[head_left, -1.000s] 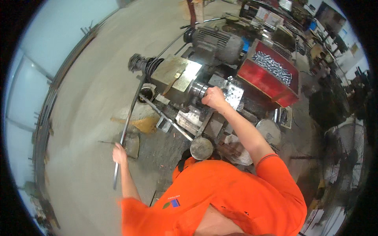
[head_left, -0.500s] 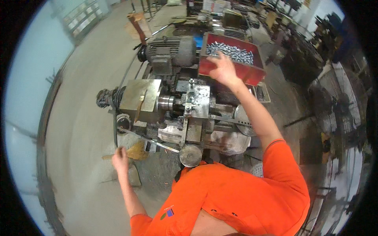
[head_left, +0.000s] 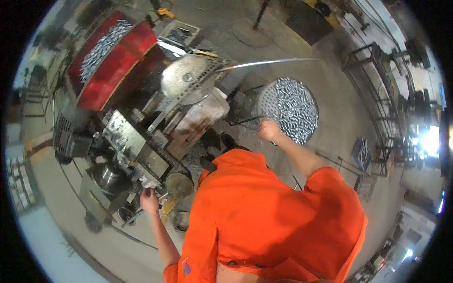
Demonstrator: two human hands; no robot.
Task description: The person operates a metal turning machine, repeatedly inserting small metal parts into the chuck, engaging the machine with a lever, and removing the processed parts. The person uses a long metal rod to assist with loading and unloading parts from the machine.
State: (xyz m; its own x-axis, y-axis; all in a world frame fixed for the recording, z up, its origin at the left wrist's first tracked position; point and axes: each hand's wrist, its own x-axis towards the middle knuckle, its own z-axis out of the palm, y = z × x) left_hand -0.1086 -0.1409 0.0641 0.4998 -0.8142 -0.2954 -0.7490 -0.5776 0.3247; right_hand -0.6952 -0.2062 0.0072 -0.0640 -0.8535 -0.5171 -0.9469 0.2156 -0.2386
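My right hand is at the near left edge of a round perforated stool, its fingers curled in. If it holds anything, that is hidden. Short shiny metal pins are heaped over much of the stool. At the front of a greasy metal machine, my left hand has its fingers drawn together beside a slim metal rod. I cannot make out what is in them. The machine's steel block lies up from this hand, and a round metal disc is close to its right.
A red bin of similar pins stands at the far left. Between bin and stool are a large wheel and a long bar jutting right. A parts tray sits behind; a dark rack stands at right.
My view has turned right, bringing the stool into sight. My right hand has gone from over the red bin, fingers spread, to the stool's edge, fingers curled. My left hand is now against the machine's front.
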